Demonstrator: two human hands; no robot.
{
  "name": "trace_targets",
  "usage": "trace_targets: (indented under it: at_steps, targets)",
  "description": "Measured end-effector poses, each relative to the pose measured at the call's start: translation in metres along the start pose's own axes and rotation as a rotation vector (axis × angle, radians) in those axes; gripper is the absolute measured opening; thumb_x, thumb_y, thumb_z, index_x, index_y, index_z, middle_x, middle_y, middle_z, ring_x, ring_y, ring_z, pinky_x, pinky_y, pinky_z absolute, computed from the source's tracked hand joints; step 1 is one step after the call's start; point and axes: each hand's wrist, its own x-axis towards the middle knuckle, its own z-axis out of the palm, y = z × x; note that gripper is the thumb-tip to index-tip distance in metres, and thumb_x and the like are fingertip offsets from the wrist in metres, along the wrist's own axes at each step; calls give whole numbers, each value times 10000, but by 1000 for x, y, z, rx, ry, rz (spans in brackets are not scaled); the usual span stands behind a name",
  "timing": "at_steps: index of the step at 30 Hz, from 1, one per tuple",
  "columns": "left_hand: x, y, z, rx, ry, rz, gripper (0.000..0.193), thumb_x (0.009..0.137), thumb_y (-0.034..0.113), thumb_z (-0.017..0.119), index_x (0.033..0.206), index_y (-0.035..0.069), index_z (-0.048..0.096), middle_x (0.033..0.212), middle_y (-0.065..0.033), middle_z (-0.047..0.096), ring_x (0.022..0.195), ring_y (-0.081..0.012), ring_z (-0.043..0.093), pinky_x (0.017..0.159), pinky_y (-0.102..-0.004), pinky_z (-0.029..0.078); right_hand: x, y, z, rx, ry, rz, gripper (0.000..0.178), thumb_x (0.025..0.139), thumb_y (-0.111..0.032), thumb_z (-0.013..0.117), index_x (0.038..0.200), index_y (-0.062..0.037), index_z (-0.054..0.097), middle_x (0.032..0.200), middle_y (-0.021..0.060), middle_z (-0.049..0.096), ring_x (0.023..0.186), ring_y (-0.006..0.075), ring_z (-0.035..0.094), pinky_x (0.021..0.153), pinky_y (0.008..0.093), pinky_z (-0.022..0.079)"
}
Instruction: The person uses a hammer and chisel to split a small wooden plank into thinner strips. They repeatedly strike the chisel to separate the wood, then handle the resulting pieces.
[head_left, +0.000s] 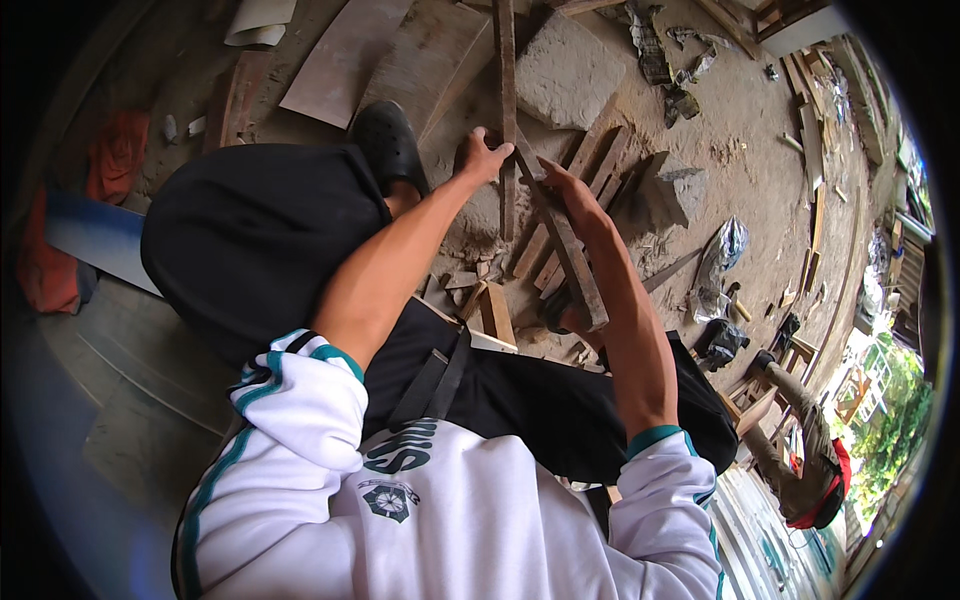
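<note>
Two long wooden strips cross in front of me. The upright wooden strip (506,80) runs from the top edge down past my left hand (482,158), whose thumb presses against it near the crossing; the fingers are curled and partly hidden. The slanted wooden strip (571,255) comes down from the crossing toward my right forearm. My right hand (568,193) is closed around its upper part from the right side, with some fingers hidden behind the wood. A large rough stone block (568,72) lies just beyond both hands.
Below my hands are loose wooden battens (540,245) and a short wood block (496,312). A broken concrete lump (680,190) and a crumpled plastic bag (722,262) lie to the right. Flat boards (345,60) lie far left. Another person (805,470) is at lower right.
</note>
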Motion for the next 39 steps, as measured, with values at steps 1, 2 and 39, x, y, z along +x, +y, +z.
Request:
trace_targets:
  at_steps: [1,2,39]
  targets:
    - [0,-5,4,-5,31,25,453,769,224,755,1093,-24,560,964,-175,672,874,-277,658,790,-402,516,-2,-3,2,52,-33,24,526,895,-217,487,1399,-68,485,1058,87,660,758,165,600,671,254,484]
    - [-3,-8,9,-11,62,50,451,759,231,756,1080,-25,570,964,-182,680,894,-280,663,793,-399,516,3,-2,-2,26,-39,78,509,913,-234,480,1393,-64,484,1053,97,664,750,167,605,662,262,494]
    - [-10,-31,34,-176,74,38,614,757,101,729,1308,42,464,1211,-235,510,1137,-358,518,970,-425,428,49,8,-31,134,-80,271,465,895,-274,375,1290,-55,486,925,131,648,630,221,596,500,391,520]
